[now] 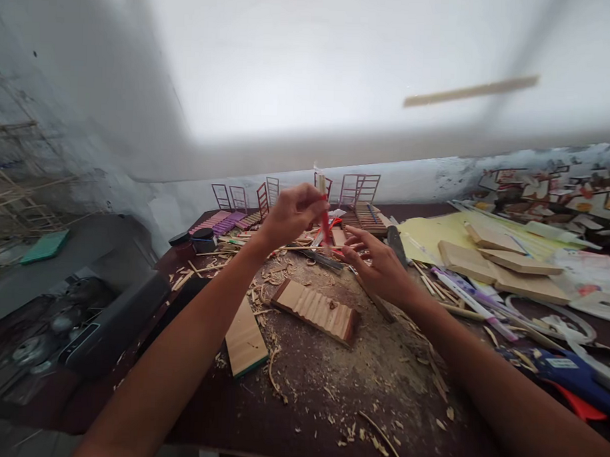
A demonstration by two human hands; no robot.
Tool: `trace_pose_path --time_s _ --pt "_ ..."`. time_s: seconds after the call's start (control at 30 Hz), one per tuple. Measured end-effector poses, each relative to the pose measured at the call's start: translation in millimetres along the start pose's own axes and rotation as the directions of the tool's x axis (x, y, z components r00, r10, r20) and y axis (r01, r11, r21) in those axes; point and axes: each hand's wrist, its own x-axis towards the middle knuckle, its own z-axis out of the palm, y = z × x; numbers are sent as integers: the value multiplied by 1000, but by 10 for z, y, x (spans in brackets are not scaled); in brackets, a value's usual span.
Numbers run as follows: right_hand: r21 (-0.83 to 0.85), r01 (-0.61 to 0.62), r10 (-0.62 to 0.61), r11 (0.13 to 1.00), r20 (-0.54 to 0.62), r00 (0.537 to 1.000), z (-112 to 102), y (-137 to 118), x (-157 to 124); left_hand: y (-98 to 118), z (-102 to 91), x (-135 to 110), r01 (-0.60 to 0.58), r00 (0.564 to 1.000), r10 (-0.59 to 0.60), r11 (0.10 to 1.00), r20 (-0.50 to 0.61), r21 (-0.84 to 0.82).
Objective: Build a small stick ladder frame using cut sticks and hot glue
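My left hand (291,213) is raised over the back of the dark table (298,415), its fingers pinched on a thin pale stick with a red tool or stick (324,219) beside it. My right hand (378,261) hovers just to the right, fingers spread and holding nothing. Below both hands lies a grooved wooden block (317,311) amid sawdust and shavings. A flat wooden board (244,338) lies left of the block.
Small coloured stick frames (296,191) stand along the wall. Wooden slabs (498,262) and yellow paper (429,233) lie at right, a blue glue gun (574,378) near the right edge. Dark jars (197,238) sit back left; a black device (106,328) lies off the table's left.
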Motion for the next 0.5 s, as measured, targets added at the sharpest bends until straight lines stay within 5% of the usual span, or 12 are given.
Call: trace_pose_path --time_s 0.07,0.2,0.37,0.5 --pt "65 2 -3 998 21 1000 21 -5 -7 99 174 -31 70 996 -58 976 61 -208" --pt "157 34 -50 987 101 994 38 -7 -23 133 283 -93 146 989 -140 935 41 -324" --pt "226 -34 -5 974 170 985 46 -67 -61 41 115 -43 27 970 -125 905 -207 -424" --pt "215 -30 12 976 84 996 64 -124 -67 -29 48 -15 23 908 -223 871 -353 -491"
